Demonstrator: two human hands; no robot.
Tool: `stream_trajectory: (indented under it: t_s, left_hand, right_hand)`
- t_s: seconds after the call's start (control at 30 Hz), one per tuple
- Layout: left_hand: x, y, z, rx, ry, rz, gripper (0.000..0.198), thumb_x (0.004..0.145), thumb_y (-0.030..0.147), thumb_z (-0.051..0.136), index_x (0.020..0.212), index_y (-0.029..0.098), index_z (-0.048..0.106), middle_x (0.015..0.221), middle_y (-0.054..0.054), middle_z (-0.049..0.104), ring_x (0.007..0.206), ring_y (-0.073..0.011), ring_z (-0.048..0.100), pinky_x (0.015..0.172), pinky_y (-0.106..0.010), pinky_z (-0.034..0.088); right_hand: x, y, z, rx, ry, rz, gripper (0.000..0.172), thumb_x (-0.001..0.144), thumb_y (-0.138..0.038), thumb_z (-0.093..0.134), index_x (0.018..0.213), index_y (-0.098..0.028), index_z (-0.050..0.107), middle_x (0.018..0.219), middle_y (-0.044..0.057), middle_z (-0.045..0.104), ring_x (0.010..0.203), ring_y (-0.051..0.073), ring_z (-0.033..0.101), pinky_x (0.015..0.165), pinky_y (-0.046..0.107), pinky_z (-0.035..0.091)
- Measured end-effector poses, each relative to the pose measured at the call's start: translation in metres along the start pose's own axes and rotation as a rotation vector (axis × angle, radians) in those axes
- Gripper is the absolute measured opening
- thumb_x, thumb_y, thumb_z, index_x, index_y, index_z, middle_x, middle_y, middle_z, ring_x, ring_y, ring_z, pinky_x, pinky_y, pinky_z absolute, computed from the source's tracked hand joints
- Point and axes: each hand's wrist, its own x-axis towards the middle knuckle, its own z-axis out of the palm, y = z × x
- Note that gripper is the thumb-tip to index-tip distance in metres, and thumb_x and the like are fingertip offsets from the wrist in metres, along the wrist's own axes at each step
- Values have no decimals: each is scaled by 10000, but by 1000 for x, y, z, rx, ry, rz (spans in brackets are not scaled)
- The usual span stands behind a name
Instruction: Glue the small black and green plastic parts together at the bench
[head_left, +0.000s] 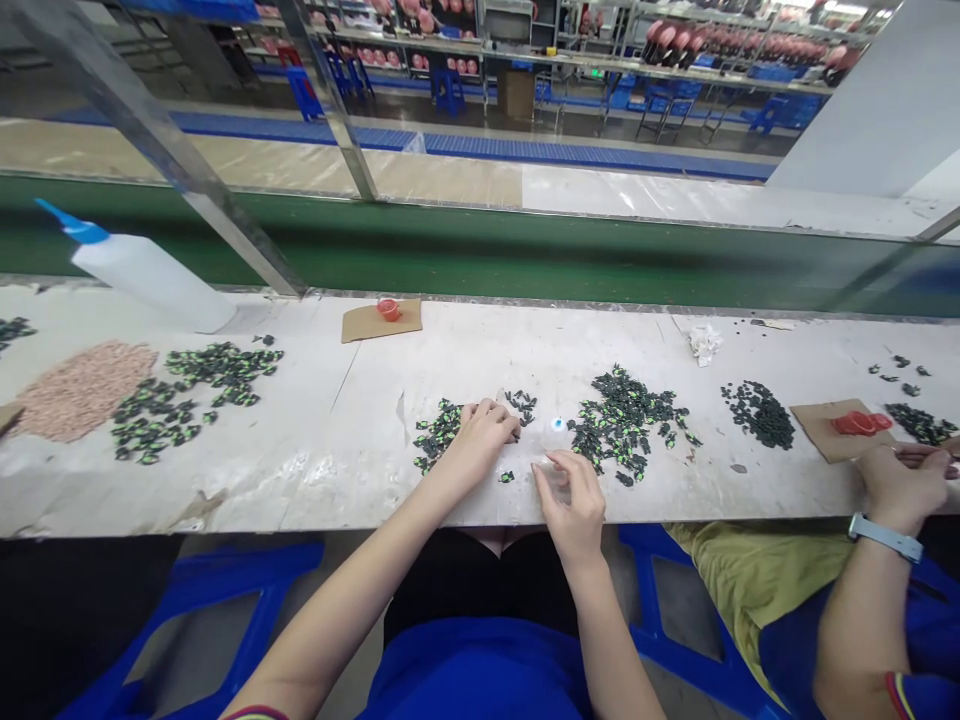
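Observation:
My left hand [484, 438] reaches over the table with its fingers curled down, and a small dark piece shows at the fingertips. Under and beside it lies a pile of small dark green parts with bright green marks [435, 437]. Just beyond the fingers sits a little cluster of plain dark pieces [521, 405]. My right hand [574, 500] rests near the table edge, thumb and fingers apart with nothing seen between them. Above it stands a small whitish container with a blue spot [557, 426]. A single marked part [506, 477] lies between my hands. A larger pile of marked parts [630, 415] spreads to the right.
At left are a white squeeze bottle [157, 275], a heap of pinkish pieces [86, 390] and more marked parts [225, 370]. A red cup [388, 309] sits on cardboard. On the right, a co-worker's hand [904, 485] works near black pellets [761, 412]. Metal posts [330, 100] rise behind.

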Motion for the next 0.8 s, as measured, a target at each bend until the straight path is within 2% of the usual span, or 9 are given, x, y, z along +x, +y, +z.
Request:
stream_trajectory:
  t_s: [0.13, 0.27, 0.4, 0.5, 0.63, 0.8]
  left_hand:
    - [-12, 9, -1, -199, -19, -24, 210, 913, 100, 475, 899, 200, 659, 886, -44, 715, 938, -232, 555, 837, -393, 356]
    - [-32, 12, 1, -369, 23, -42, 209, 916, 164, 488, 887, 221, 687, 883, -34, 726, 877, -208, 593, 807, -358, 395]
    - [-52, 15, 8, -220, 181, -152, 157, 888, 211, 574, 996, 231, 685, 961, -55, 728, 959, -248, 584, 831, -404, 356]
    - [-62, 19, 16, -78, 265, -203, 127, 846, 185, 635, 951, 231, 690, 1022, -72, 715, 1025, -283, 553, 838, -434, 318]
    - [-62, 24, 23, -58, 267, -216, 129, 855, 121, 602, 860, 223, 680, 1009, -63, 717, 1021, -278, 548, 810, -420, 305]
    - [-59, 29, 18, -184, 242, -206, 180, 876, 80, 553, 922, 221, 654, 925, -29, 736, 938, -230, 587, 796, -387, 298]
  right_hand:
    - [-1, 1, 4, 140, -109, 42, 167, 896, -182, 586, 1041, -204, 666, 953, 90, 686, 874, 193, 665, 682, 291, 576]
    - [-3, 0, 5, 261, -141, 118, 157, 915, -175, 545, 927, -215, 697, 880, 64, 689, 840, 179, 675, 775, 308, 573]
    - [-6, -2, 6, 329, -191, 299, 124, 893, -213, 566, 879, -196, 688, 859, 64, 693, 812, 179, 676, 720, 287, 572]
    - [-9, -3, 8, 365, -202, 495, 110, 855, -269, 600, 848, -183, 669, 828, 56, 695, 726, 167, 674, 653, 269, 569]
    - [-12, -6, 9, 435, -222, 636, 143, 815, -312, 622, 831, -177, 665, 841, 59, 703, 750, 175, 684, 678, 280, 577]
    - [-13, -12, 6, 547, -234, 736, 168, 814, -340, 631, 851, -181, 675, 890, 67, 736, 846, 197, 709, 791, 318, 583]
